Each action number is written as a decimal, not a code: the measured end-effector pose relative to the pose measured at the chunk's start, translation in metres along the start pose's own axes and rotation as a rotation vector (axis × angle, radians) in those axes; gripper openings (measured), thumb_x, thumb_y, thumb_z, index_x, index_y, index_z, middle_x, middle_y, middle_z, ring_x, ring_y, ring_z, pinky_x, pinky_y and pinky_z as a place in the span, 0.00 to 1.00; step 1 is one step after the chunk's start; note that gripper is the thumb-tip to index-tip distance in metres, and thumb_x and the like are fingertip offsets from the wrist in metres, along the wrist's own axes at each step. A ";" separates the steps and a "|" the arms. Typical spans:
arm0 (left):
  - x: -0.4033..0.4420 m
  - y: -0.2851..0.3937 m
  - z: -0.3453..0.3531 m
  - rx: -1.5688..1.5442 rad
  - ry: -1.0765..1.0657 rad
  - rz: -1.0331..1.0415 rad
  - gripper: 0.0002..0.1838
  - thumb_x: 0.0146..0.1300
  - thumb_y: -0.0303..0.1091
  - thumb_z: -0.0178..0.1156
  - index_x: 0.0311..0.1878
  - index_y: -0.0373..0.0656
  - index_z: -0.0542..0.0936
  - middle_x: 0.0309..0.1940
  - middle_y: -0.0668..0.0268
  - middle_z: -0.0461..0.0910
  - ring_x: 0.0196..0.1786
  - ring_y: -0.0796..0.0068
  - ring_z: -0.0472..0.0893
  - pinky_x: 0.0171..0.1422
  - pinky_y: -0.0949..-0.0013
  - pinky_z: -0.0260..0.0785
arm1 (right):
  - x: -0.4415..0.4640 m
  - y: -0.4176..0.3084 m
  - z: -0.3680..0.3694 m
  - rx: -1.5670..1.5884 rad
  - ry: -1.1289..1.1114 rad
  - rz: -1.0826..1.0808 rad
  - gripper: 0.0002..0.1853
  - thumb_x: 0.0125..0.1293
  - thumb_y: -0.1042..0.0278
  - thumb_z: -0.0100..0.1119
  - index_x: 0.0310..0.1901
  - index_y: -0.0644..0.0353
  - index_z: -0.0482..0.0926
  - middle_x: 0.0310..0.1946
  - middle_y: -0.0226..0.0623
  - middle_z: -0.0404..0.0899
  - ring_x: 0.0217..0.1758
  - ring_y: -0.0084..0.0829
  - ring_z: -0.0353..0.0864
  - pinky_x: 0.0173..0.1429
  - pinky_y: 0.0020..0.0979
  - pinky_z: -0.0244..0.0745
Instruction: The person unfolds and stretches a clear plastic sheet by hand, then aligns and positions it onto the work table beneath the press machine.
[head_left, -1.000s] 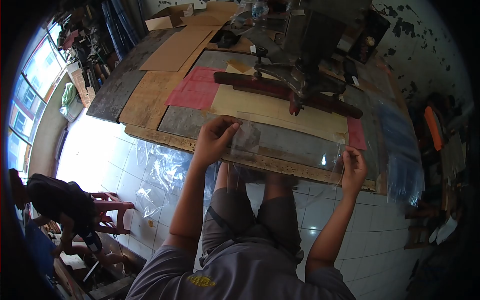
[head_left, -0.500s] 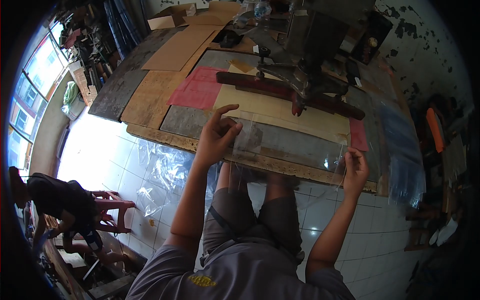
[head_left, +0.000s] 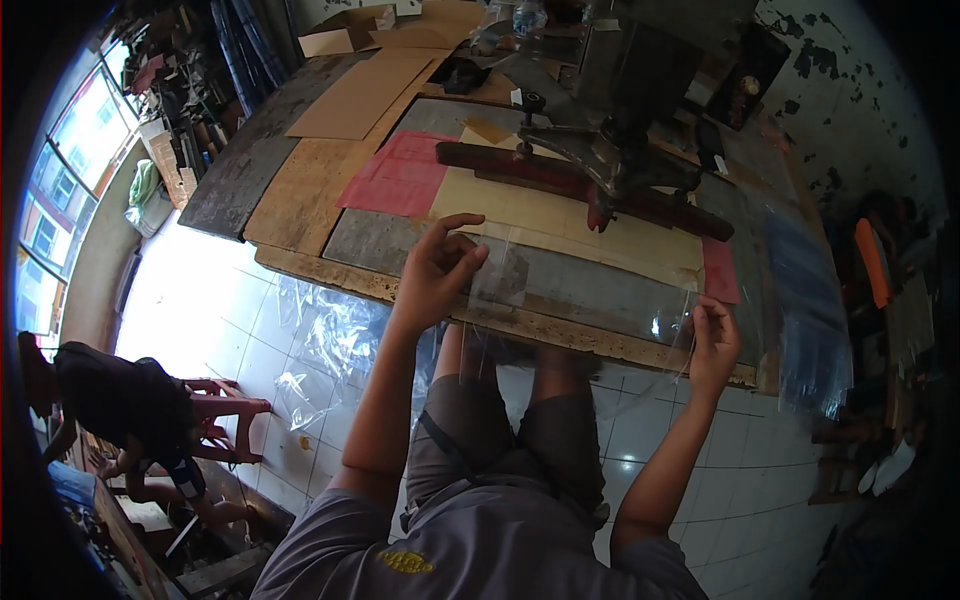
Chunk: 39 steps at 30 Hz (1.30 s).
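Observation:
A clear plastic sheet (head_left: 502,268) stretches between my hands over the front edge of the worktable, its lower part hanging down before my legs. My left hand (head_left: 437,272) is closed at the sheet's left side, the thumb against curled fingers and the index finger raised. At the right end, my right hand (head_left: 714,345) pinches the sheet's edge between thumb and fingers. Just beyond the sheet lies a cream-coloured strip (head_left: 570,222) on a grey plate, with pink pieces (head_left: 400,175) at its ends. Above the strip is the long red bar (head_left: 480,160) of a dark metal press (head_left: 640,110).
Cardboard (head_left: 365,95) lies on the table's far left. Clear plastic (head_left: 335,330) is heaped on the floor to the left. A stack of bluish plastic sheets (head_left: 805,310) hangs over the right edge. At lower left, another person (head_left: 120,400) is beside a red stool (head_left: 225,415).
My hands and the plastic sheet have stayed nearly in place; the view has shifted very slightly. The other person's arms have moved at lower left.

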<state>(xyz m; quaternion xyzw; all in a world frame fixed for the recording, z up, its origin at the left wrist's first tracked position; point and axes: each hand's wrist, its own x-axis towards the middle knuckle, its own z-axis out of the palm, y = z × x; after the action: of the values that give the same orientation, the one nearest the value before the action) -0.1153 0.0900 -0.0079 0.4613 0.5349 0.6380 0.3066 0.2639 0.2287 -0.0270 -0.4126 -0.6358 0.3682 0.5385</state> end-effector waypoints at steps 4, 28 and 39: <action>-0.001 0.003 0.001 0.011 -0.001 0.001 0.24 0.73 0.28 0.65 0.70 0.39 0.74 0.32 0.74 0.81 0.37 0.89 0.76 0.44 0.80 0.68 | 0.000 0.002 0.000 -0.002 0.009 0.008 0.11 0.76 0.66 0.65 0.51 0.65 0.84 0.37 0.24 0.82 0.38 0.13 0.76 0.43 0.20 0.71; -0.001 0.001 0.001 0.048 0.004 0.003 0.23 0.73 0.27 0.66 0.69 0.38 0.78 0.33 0.75 0.80 0.36 0.90 0.75 0.42 0.80 0.68 | 0.000 0.001 -0.001 -0.008 0.004 0.013 0.11 0.76 0.67 0.65 0.51 0.65 0.84 0.38 0.26 0.82 0.38 0.15 0.77 0.44 0.21 0.72; 0.000 -0.002 0.001 0.056 0.016 -0.029 0.22 0.71 0.29 0.68 0.67 0.37 0.80 0.31 0.76 0.80 0.34 0.90 0.74 0.40 0.80 0.68 | 0.000 0.000 0.000 0.019 -0.006 -0.004 0.11 0.76 0.68 0.65 0.53 0.65 0.83 0.37 0.25 0.81 0.38 0.16 0.79 0.46 0.22 0.73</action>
<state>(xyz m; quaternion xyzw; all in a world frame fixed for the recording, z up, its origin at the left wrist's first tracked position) -0.1144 0.0908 -0.0095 0.4567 0.5616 0.6220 0.2987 0.2642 0.2287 -0.0268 -0.4050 -0.6347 0.3744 0.5413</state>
